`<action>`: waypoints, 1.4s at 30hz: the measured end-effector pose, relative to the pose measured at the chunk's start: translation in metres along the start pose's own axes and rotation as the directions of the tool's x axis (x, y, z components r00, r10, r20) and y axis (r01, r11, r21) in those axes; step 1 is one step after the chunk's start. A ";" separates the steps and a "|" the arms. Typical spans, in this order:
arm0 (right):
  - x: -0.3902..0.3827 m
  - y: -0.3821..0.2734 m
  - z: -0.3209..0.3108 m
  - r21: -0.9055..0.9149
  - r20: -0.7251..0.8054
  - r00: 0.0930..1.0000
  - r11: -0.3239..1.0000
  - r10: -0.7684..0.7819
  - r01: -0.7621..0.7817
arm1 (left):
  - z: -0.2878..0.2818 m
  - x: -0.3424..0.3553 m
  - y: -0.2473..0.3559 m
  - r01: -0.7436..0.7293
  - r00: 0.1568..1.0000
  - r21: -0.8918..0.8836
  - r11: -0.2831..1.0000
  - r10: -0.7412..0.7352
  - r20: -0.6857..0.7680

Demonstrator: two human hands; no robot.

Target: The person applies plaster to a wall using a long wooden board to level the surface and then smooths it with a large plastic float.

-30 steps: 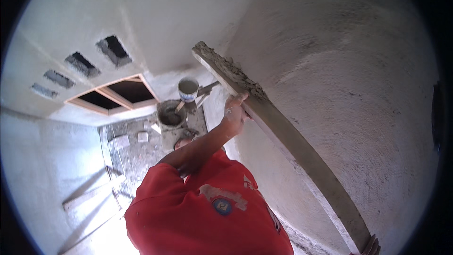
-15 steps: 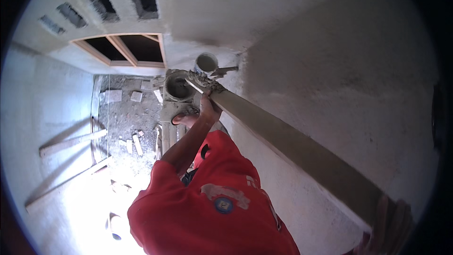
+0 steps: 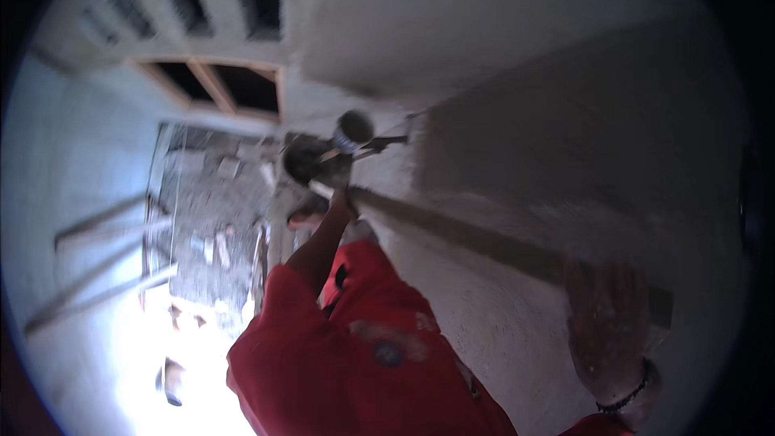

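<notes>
Grey plaster covers the wall (image 3: 549,145) on the right, a darker patch with a clear slanting edge filling much of it. At the far left, a pale wooden window frame (image 3: 211,87) sits below a row of rough rectangular openings (image 3: 262,10). Lower down, the rubble-strewn floor (image 3: 194,202) runs toward the left wall (image 3: 89,153), where planks (image 3: 117,230) lean. A bucket (image 3: 355,131) and a dark tub (image 3: 303,161) stand side by side at the far end, a stick (image 3: 329,155) angled across the tub's rim.

The board (image 3: 484,241) runs slantwise along the right wall, from near the tub to the near right. The left arm reaches far forward, and the left hand (image 3: 343,204) is closed on the board by its far end. The right hand (image 3: 607,323), a dark bracelet (image 3: 626,396) at its wrist, lies back-up across the near end, fingers straight and slightly apart.

Blur softens everything, the left fingers most of all. The right thumb is hidden, so I cannot tell whether that hand pinches the board or only presses it. Nor can I tell whether the board touches the wall. Glare washes out the near left; the red shirt (image 3: 347,379) is cut off below.
</notes>
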State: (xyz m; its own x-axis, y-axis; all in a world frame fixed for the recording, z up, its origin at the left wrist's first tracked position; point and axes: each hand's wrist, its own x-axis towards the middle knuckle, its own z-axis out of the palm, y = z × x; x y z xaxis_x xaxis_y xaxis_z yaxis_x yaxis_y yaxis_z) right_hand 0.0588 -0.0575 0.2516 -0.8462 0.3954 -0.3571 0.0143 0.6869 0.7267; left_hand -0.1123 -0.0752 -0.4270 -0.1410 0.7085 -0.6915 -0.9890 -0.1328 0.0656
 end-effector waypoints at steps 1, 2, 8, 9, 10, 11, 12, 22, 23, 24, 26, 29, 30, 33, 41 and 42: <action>-0.018 0.010 0.004 -0.016 -0.053 0.998 0.999 0.037 -0.038 | 0.007 -0.006 -0.007 0.027 0.999 0.098 0.995 -0.024 -0.038; -0.037 0.020 0.007 -0.048 -0.103 0.992 0.996 0.074 -0.079 | 0.018 -0.010 -0.021 0.022 1.000 0.072 0.997 -0.020 -0.023; -0.168 0.043 0.024 0.238 0.459 0.739 0.734 0.493 -0.636 | 0.167 -0.060 -0.058 -0.022 0.979 0.125 0.992 -0.004 0.204; -0.193 0.030 0.014 0.163 0.465 0.653 0.668 0.598 -0.726 | 0.208 -0.060 -0.075 0.029 0.964 0.210 0.977 -0.083 0.253; -0.227 0.013 0.020 0.137 0.430 0.629 0.642 0.647 -0.754 | 0.214 -0.074 -0.090 0.023 0.962 0.248 0.968 -0.089 0.256; -0.257 0.005 0.033 0.121 0.383 0.608 0.615 0.695 -0.779 | 0.233 -0.071 -0.104 -0.066 0.973 0.252 0.966 0.007 0.230; -0.285 -0.014 0.052 0.089 0.306 0.592 0.596 0.746 -0.798 | 0.259 -0.070 -0.103 -0.059 0.975 0.308 0.950 -0.012 0.224; -0.400 -0.087 0.139 -0.063 -0.115 0.229 0.223 0.967 -0.973 | 0.566 -0.195 -0.174 -0.323 0.832 0.477 0.817 0.004 0.555; -0.401 -0.087 0.145 -0.076 -0.131 0.201 0.192 0.971 -0.978 | 0.585 -0.191 -0.182 -0.352 0.762 0.443 0.825 -0.022 0.647; -0.402 -0.088 0.151 -0.088 -0.150 0.174 0.162 0.973 -0.983 | 0.604 -0.192 -0.187 -0.377 0.681 0.403 0.834 -0.046 0.731; -0.397 -0.084 0.153 -0.096 -0.166 0.125 0.110 0.978 -0.989 | 0.637 -0.207 -0.195 -0.382 0.662 0.413 0.827 -0.067 0.747; -0.393 -0.075 0.151 -0.098 -0.198 0.099 0.080 0.975 -0.992 | 0.672 -0.209 -0.209 -0.388 0.660 0.422 0.819 -0.073 0.748; -0.392 -0.069 0.148 -0.116 -0.207 0.088 0.065 0.974 -0.991 | 0.678 -0.207 -0.213 -0.400 0.672 0.428 0.810 -0.059 0.739; -0.384 -0.059 0.140 -0.110 -0.218 0.059 0.035 0.974 -0.993 | 0.697 -0.212 -0.207 -0.437 0.647 0.444 0.783 -0.070 0.759; -0.374 -0.033 0.128 -0.119 -0.214 -0.015 -0.041 0.977 -0.992 | 0.772 -0.277 -0.182 -0.567 0.537 0.389 0.726 -0.033 0.843; -0.370 -0.028 0.126 -0.131 -0.199 -0.031 -0.058 0.980 -0.990 | 0.784 -0.278 -0.182 -0.599 0.518 0.374 0.708 -0.014 0.856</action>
State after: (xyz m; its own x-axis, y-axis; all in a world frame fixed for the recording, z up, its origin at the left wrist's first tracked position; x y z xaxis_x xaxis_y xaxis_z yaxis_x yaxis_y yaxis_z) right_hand 0.4386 -0.1466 0.2891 -0.0659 0.5393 0.8395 0.7670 -0.5108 0.3884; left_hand 0.0709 0.2954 0.3168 -0.0979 0.9615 0.2567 -0.6324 -0.2593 0.7300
